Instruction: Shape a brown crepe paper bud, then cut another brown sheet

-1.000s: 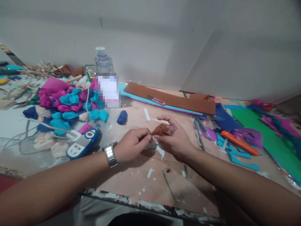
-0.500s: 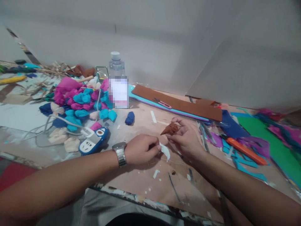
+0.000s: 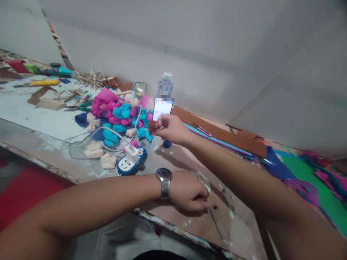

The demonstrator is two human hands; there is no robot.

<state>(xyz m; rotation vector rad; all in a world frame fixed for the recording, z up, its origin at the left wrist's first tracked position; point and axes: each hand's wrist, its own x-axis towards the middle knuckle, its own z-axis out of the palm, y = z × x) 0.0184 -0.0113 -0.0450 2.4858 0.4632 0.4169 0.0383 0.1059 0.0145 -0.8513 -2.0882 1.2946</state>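
My right hand [image 3: 175, 129] is raised over the middle of the table, its fingers pinching a small brown crumpled paper piece [image 3: 152, 126]. It is in front of the phone [image 3: 162, 108] and close to the pile of crumpled paper balls [image 3: 121, 112] in pink, turquoise, navy and cream. My left hand [image 3: 189, 191], with a metal watch at the wrist, is low near the table's front edge. Its fingers are curled together. A pale, blurred strip [image 3: 205, 181] shows just beyond its knuckles; whether the fingers grip it is hidden.
A power strip [image 3: 131, 161] with a white plug and cable lies left of my hands. Behind the phone stands a clear bottle [image 3: 165, 85]. Brown sheets [image 3: 230, 135] with a pink cutter [image 3: 202, 129] lie along the wall. A green sheet [image 3: 306, 169] is at the right.
My right hand has moved left and away from me with the brown paper piece, toward the phone and paper balls. The view has shifted, and the white strip at my left fingers shows less clearly.
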